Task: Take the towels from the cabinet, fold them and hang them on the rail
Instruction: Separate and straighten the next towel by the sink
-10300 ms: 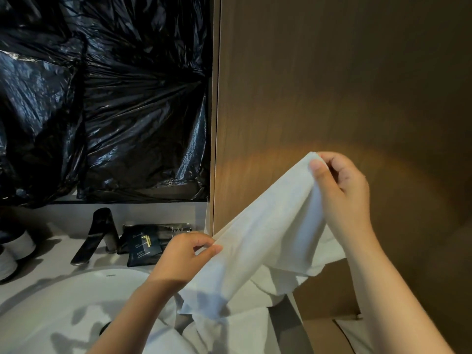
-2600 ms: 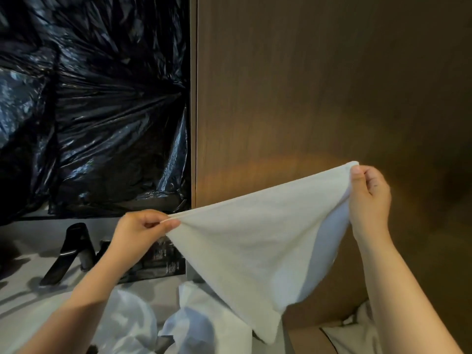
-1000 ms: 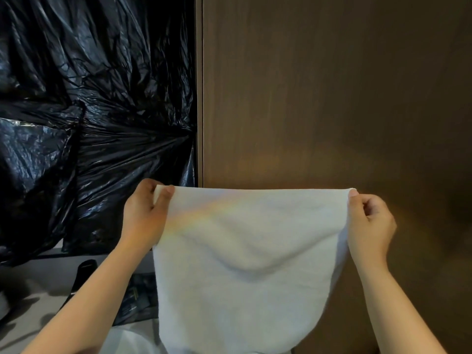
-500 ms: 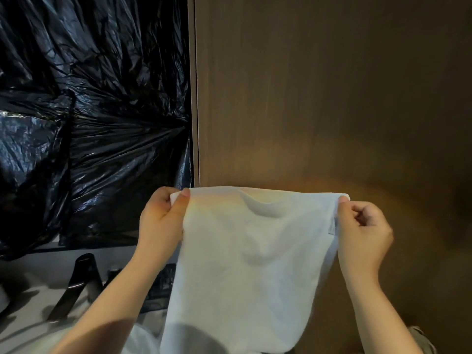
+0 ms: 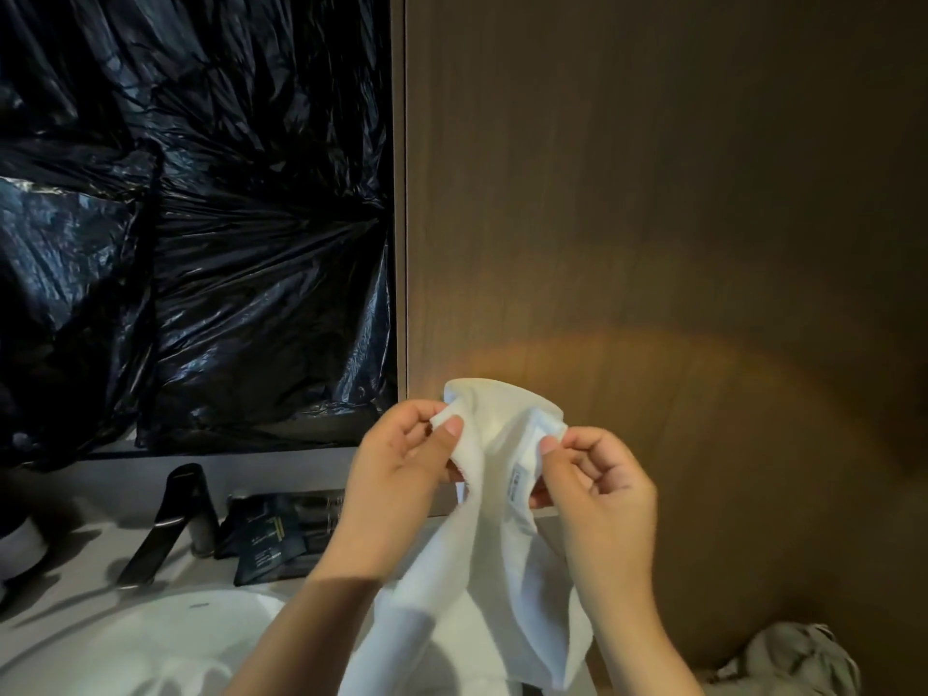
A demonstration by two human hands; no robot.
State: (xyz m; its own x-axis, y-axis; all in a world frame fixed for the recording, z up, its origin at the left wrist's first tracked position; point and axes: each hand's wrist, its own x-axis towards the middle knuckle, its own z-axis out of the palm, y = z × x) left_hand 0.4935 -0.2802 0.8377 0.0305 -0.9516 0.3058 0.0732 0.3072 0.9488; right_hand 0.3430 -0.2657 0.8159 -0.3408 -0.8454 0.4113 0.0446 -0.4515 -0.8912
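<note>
Two corners, one pinch: matching the edges before the fold sets

Held at lower centre of the frame, in front of the brown wooden panel (image 5: 653, 193): white towel (image 5: 494, 555), top edge bunched into a loop, the rest hanging toward the bottom edge. Gripped on its left side by the left hand (image 5: 401, 474), thumb and curled fingers pinching one corner. Gripped on its right by the right hand (image 5: 597, 489), thumb and forefinger nipping the other corner, just above a small sewn label (image 5: 517, 489). Hands near each other, not quite touching.

Probably midway through halving the towel. To do it well:

- Bring corner onto corner squarely, not merely close.
- Check that the side hems run together below the pinch. Looks twisted at present, so give a light shake to let the hanging layers fall flat.
- Tuck the label inside the fold.
- Pass both corners to one hand only once aligned, then run the free hand down the doubled edge to smooth it.
- Keep the tail lifted clear of the white basin (image 5: 216, 602) at lower left, and of the black tap (image 5: 170, 514) and dark sachets (image 5: 271, 540) behind it.

No rail in view, so cannot tell which way to carry the towel afterwards.
</note>
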